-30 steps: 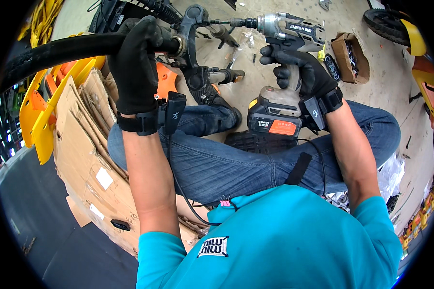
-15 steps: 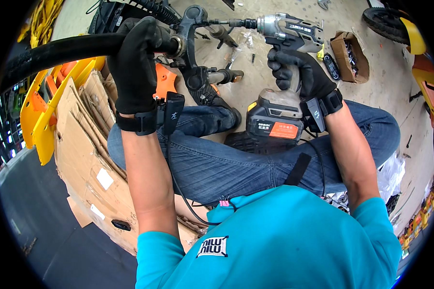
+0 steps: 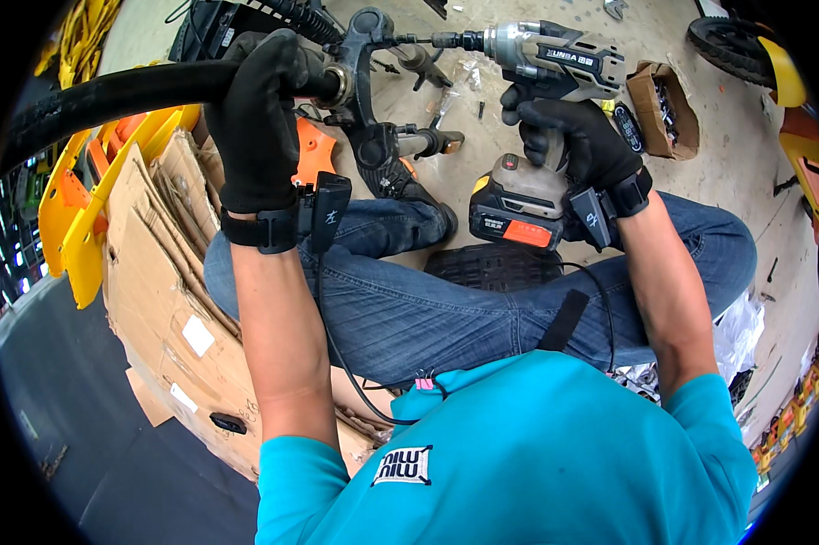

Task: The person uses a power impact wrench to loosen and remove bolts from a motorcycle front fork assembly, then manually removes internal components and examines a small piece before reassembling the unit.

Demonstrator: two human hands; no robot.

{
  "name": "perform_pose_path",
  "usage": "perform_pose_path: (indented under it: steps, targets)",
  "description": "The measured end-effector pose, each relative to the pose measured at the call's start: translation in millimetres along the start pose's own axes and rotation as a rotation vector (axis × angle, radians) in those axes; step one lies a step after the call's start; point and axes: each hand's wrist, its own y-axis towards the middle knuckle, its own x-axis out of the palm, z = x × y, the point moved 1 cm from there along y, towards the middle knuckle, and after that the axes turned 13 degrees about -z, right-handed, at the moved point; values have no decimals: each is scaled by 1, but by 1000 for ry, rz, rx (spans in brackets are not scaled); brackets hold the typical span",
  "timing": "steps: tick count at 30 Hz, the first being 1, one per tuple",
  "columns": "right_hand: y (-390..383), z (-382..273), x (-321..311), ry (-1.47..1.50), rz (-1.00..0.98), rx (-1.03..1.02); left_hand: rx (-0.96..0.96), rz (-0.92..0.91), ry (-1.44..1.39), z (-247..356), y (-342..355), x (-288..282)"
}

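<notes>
A thick black tube (image 3: 128, 94) runs in from the left, and my left hand (image 3: 257, 127), in a black glove, is wrapped round it near a metal collar (image 3: 341, 84). The collar end meets a dark metal fork crown (image 3: 359, 100) with two arms. My right hand (image 3: 586, 145), also gloved, grips the handle of a grey cordless impact driver (image 3: 555, 62), fingers curled about the handle and trigger. The driver points left, its long bit (image 3: 427, 39) reaching the crown's upper arm; I cannot tell how the tip seats. Its battery pack (image 3: 518, 204) hangs below.
Stacked flat cardboard (image 3: 164, 300) lies to the left beside yellow plastic panels (image 3: 78, 227). A cardboard box (image 3: 659, 109) of small parts stands at the right, with a wheel (image 3: 732, 47) beyond. My shoe (image 3: 418, 204) is near the fork crown. An orange part (image 3: 314, 150) sits behind my left wrist.
The driver's body and battery have tilted and shifted slightly right, showing more of the black pad beneath. My right hand moves with it. The left hand and tube stay nearly still.
</notes>
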Motion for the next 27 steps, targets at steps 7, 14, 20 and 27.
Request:
perform_pose_path:
  steps: [7, 14, 20, 27]
  targets:
    - [3, 13, -11, 188, -51, 12, 64, -42, 29, 2, 3, 6]
    - [2, 14, -8, 152, -1, -1, 19, -96, -106, 1, 10, 1]
    - [6, 13, -14, 87, -5, -48, 28, -18, 151, -1, 6, 1]
    - [7, 10, -17, 48, -78, -37, -41, -126, -41, 2, 10, -2]
